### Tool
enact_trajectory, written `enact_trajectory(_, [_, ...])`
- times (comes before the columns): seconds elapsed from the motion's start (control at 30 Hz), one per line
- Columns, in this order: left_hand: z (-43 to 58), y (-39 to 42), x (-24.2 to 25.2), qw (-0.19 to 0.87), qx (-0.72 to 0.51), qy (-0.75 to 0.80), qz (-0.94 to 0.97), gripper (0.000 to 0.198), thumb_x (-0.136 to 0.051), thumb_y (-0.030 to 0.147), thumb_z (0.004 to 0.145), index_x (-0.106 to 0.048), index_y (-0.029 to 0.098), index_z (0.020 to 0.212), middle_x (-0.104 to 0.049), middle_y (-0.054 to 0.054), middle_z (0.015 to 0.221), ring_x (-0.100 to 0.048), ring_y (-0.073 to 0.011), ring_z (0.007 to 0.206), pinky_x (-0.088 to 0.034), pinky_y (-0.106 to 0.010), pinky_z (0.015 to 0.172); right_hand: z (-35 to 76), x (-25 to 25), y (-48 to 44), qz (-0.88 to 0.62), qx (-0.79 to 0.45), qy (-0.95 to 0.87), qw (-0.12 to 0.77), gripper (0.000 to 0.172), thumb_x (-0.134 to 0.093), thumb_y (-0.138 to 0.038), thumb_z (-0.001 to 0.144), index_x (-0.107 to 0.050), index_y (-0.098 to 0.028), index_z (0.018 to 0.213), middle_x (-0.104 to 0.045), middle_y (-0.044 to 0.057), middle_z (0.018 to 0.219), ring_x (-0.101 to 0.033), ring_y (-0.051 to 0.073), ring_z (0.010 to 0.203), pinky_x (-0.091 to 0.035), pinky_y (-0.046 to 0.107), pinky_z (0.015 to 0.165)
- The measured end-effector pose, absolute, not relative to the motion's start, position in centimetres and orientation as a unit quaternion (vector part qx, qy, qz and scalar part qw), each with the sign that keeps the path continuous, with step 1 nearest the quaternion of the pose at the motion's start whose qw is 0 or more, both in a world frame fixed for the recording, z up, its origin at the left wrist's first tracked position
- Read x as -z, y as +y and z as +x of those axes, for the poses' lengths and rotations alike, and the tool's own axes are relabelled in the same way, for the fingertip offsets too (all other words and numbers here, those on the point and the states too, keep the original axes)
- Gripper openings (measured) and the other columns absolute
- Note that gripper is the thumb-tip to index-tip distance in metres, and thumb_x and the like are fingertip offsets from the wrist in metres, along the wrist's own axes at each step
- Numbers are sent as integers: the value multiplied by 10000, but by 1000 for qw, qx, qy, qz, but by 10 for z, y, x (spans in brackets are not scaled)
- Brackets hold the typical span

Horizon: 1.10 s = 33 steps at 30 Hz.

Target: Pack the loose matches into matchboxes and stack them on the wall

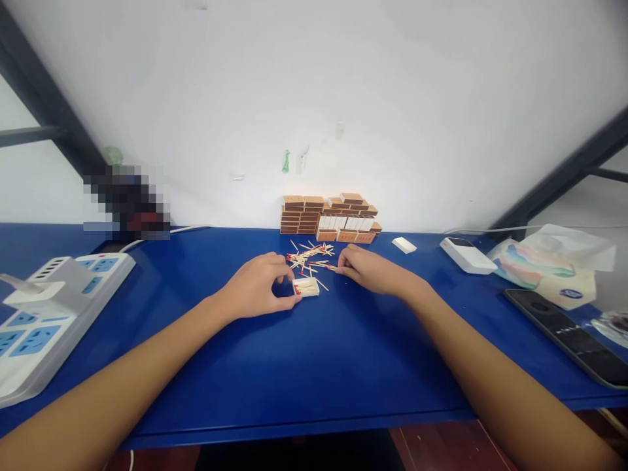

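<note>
Between thumb and fingers, my left hand (260, 286) grips the left end of a small white matchbox tray (314, 292). Several red-tipped matches lie inside the tray. To its right, my right hand (360, 267) pinches matches (331, 267) whose red heads point left; how many is too small to tell. Just behind the tray, a loose pile of matches (309, 254) is scattered on the blue table (304, 373). One match lies apart, close to the tray's right side.
Stacked matchboxes (299, 220) stand against the wall behind the pile. A small white box (404, 244) lies farther right, near a white device (468, 255), a tissue pack (549, 268) and a phone (564, 333). A power strip (63, 314) sits at left.
</note>
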<state>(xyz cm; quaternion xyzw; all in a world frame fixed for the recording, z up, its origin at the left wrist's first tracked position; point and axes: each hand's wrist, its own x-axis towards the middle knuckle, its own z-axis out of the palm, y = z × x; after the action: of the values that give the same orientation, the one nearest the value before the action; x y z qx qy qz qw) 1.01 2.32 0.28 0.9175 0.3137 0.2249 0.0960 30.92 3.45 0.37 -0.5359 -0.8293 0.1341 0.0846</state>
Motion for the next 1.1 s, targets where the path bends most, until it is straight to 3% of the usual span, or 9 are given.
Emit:
enact_trajectory(0.47, [11, 23, -3, 99, -224, 312, 918, 251, -751, 449, 841, -715, 207, 898, -624, -15, 805, -574, -195, 812, -456, -331, 739, 305, -6, 28, -539, -147, -827, 63, 176, -505, -311, 1014, -580, -202, 898, -660, 117, 1011, -613, 230, 860, -475, 367, 800])
enact_trajectory(0.87, [10, 23, -2, 99, -221, 316, 917, 247, -750, 444, 839, -721, 212, 916, -628, -19, 806, -575, -197, 808, -459, -337, 742, 317, -17, 22, -561, -174, -807, 51, 288, -452, -429, 1029, -575, -205, 895, -683, 111, 988, -606, 226, 806, -458, 354, 727])
enact_trajectory(1.1, [12, 22, -1, 96, -224, 306, 920, 254, -759, 440, 836, -725, 203, 924, -632, -24, 816, -575, -199, 814, -460, -335, 730, 272, -23, -2, -492, -145, -853, 98, 164, -478, -317, 1053, -545, -220, 939, -660, 99, 1055, -616, 211, 858, -461, 328, 768])
